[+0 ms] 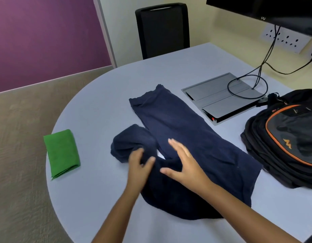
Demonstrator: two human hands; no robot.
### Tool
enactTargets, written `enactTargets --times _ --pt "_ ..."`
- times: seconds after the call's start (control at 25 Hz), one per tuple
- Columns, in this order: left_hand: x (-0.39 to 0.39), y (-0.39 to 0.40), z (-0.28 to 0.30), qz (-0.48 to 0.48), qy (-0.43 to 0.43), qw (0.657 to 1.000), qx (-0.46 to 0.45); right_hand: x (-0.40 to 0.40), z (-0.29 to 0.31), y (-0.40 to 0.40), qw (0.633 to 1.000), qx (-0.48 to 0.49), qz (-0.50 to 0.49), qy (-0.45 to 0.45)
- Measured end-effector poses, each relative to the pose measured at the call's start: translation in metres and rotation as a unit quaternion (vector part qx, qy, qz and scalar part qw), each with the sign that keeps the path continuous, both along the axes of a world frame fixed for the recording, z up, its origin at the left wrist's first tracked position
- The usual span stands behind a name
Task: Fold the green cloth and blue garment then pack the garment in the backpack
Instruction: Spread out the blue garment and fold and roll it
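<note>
Grey bench (92, 199): green cloth (61, 153) already folded. Blue garment (186, 137) half-done, left hand (138, 163) fingers pinching bunched leg, right hand (185, 162) flat, holding nothing. Backpack (288, 137) still waiting.

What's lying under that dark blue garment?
Only the pale table shows around the blue garment; a bare patch peeks through beside the right hand. Anything beneath the fabric is covered.

I note a black chair (162, 29) beyond the hands, a cable box (220, 99) and monitor (274, 9) far right.
</note>
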State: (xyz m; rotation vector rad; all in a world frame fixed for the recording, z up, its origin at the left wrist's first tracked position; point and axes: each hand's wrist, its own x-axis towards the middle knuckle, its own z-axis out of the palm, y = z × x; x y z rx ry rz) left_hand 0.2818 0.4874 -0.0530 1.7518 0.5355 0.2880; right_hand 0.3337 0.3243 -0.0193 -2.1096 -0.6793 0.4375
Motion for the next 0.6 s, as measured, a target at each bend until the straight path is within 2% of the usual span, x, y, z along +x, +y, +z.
enactTargets --times 0.04,0.08,0.16,0.2,0.28,0.32,0.4,0.44,0.48,0.52,0.56,0.6 --pt "0.001 -0.014 0.002 -0.062 -0.003 0.996 0.07 0.0 0.014 0.019 0.999 0.019 -0.02 -0.028" --pt "0.001 -0.024 0.002 -0.127 -0.016 0.987 0.098 0.003 0.023 0.034 0.998 0.01 -0.034 -0.045" --pt "-0.002 -0.027 -0.005 -0.213 -0.056 0.969 0.112 0.016 0.026 0.051 0.995 -0.046 -0.061 -0.059" --pt "-0.005 -0.022 -0.008 -0.221 -0.065 0.966 0.117 0.026 0.022 0.051 0.992 -0.078 -0.08 -0.057" --pt "-0.015 -0.004 -0.019 -0.141 -0.053 0.983 0.103 0.047 0.011 0.043 0.983 -0.118 -0.13 -0.055" --pt "-0.016 0.009 -0.028 -0.054 -0.028 0.994 0.093 0.056 0.005 0.037 0.979 -0.112 -0.164 -0.037" --pt "-0.014 0.038 -0.049 0.101 0.122 0.982 0.106 0.066 -0.002 0.027 0.973 -0.061 -0.221 0.029" --pt "-0.007 0.05 -0.057 0.121 0.22 0.96 0.121 0.068 -0.004 0.023 0.97 -0.055 -0.227 0.07" --pt "0.002 0.061 -0.067 0.113 0.294 0.944 0.1 0.068 -0.006 0.022 0.967 -0.083 -0.219 0.102" --pt "0.015 0.068 -0.069 0.095 0.323 0.941 0.028 0.067 -0.009 0.023 0.964 -0.136 -0.193 0.121" --pt "0.028 0.073 -0.069 0.069 0.316 0.942 -0.088 0.068 -0.014 0.024 0.959 -0.188 -0.165 0.134" --pt "0.039 0.073 -0.061 0.036 0.288 0.926 -0.242 0.07 -0.023 0.025 0.955 -0.211 -0.153 0.145"
